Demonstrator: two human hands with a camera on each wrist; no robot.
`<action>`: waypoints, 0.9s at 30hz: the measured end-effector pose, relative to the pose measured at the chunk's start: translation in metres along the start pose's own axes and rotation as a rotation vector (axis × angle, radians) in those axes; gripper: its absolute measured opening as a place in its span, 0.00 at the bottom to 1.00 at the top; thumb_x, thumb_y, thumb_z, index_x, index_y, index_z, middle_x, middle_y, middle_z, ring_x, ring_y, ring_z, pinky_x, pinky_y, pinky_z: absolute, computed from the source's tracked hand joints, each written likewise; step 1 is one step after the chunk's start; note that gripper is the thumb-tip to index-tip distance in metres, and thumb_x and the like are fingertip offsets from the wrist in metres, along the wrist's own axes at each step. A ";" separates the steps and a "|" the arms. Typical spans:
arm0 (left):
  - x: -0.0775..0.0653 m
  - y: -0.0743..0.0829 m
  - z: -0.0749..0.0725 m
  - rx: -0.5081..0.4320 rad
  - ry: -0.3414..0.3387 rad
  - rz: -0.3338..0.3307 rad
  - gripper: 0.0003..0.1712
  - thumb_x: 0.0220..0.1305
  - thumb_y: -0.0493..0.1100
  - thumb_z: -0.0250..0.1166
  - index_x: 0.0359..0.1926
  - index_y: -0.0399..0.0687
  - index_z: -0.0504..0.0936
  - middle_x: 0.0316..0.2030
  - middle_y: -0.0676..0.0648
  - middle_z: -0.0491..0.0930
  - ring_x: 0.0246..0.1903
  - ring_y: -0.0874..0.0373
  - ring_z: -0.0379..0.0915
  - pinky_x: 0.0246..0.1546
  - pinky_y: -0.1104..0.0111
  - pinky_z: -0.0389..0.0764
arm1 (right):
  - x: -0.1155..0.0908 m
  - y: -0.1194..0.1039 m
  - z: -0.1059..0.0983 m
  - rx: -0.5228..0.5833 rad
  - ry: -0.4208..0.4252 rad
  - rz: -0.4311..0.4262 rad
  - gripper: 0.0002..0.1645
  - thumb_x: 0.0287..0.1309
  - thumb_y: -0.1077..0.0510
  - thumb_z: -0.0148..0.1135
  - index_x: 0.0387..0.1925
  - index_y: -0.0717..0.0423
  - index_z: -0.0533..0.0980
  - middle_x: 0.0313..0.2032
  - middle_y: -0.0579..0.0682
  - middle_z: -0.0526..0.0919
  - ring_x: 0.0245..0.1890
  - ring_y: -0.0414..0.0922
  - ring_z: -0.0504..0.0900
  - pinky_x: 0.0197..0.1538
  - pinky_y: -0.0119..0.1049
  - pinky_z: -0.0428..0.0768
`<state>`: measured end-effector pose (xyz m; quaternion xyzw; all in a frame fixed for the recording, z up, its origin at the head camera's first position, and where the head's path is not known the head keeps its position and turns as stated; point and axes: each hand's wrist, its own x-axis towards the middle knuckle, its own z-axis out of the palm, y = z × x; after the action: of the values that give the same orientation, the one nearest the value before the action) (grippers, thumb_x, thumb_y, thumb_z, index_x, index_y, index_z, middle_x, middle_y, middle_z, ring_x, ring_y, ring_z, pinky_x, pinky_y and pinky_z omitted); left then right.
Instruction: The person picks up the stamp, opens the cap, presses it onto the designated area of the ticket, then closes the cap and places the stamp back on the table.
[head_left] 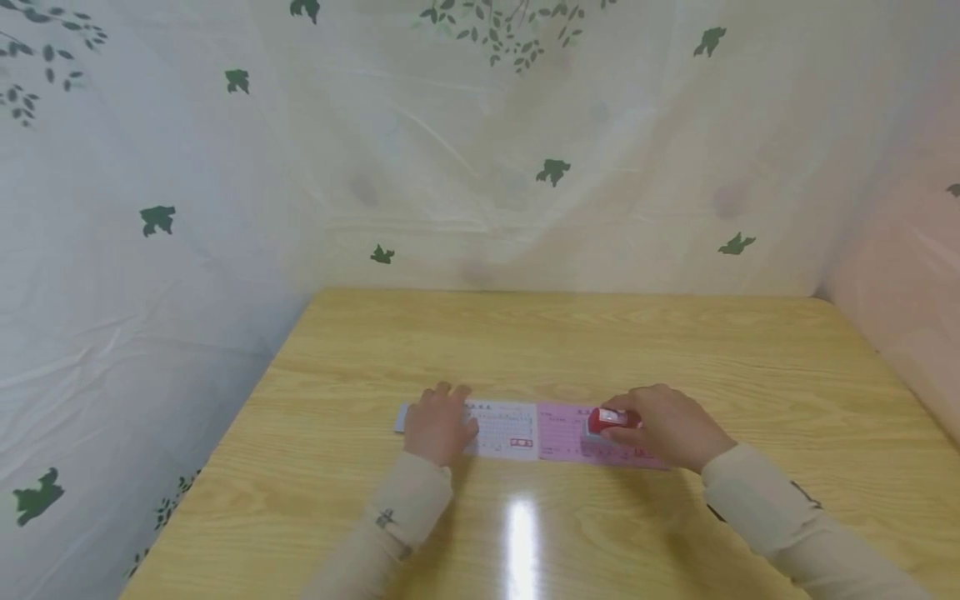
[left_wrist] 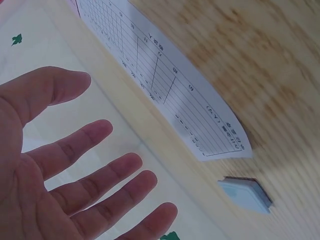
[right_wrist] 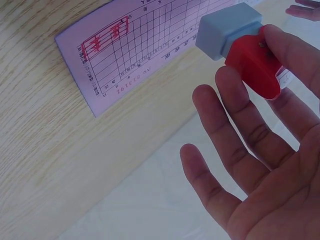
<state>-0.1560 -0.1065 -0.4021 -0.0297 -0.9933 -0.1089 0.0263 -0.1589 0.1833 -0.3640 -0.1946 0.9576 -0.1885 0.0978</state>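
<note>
A receipt book lies open on the table, its white page (head_left: 502, 425) to the left and its pink page (head_left: 562, 433) to the right. My left hand (head_left: 437, 425) is over the left end of the white page, fingers extended and holding nothing. In the right hand (head_left: 667, 425) is a stamp (head_left: 603, 419) with a red handle and a grey-blue block, pinched between thumb and fingers above the pink page. Red stamped marks (right_wrist: 105, 37) show at that page's end. The white page carries a red boxed mark (head_left: 521, 442) too. Beyond its left end sits a small light-blue block (left_wrist: 245, 194).
The wooden table (head_left: 570, 342) extends around the book on all sides. Behind it and along both sides hangs a pale cloth (head_left: 480, 200) printed with green leaves and birds. A bright light reflection lies on the near tabletop.
</note>
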 end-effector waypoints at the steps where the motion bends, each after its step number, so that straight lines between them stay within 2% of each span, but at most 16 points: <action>1: 0.000 -0.001 0.000 0.000 -0.002 -0.001 0.28 0.60 0.46 0.73 0.61 0.46 0.80 0.56 0.38 0.80 0.52 0.42 0.78 0.49 0.49 0.82 | 0.000 0.000 0.000 0.001 -0.001 0.004 0.23 0.57 0.51 0.75 0.53 0.55 0.84 0.40 0.47 0.87 0.37 0.44 0.81 0.44 0.51 0.83; 14: 0.000 -0.013 -0.003 0.019 0.004 -0.023 0.28 0.61 0.47 0.73 0.60 0.45 0.81 0.56 0.38 0.80 0.52 0.42 0.78 0.49 0.49 0.83 | 0.001 -0.002 0.001 -0.002 -0.004 0.011 0.24 0.58 0.51 0.74 0.54 0.56 0.84 0.40 0.46 0.87 0.37 0.43 0.80 0.43 0.49 0.83; 27: -0.001 -0.025 -0.003 0.014 0.003 -0.053 0.26 0.61 0.45 0.72 0.60 0.44 0.81 0.55 0.37 0.80 0.52 0.41 0.78 0.48 0.47 0.83 | -0.001 0.000 0.001 -0.012 0.013 -0.027 0.21 0.57 0.54 0.75 0.52 0.54 0.85 0.36 0.43 0.85 0.34 0.41 0.77 0.40 0.44 0.82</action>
<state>-0.1566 -0.1317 -0.4044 -0.0032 -0.9944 -0.1028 0.0250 -0.1571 0.1831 -0.3651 -0.2068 0.9567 -0.1854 0.0878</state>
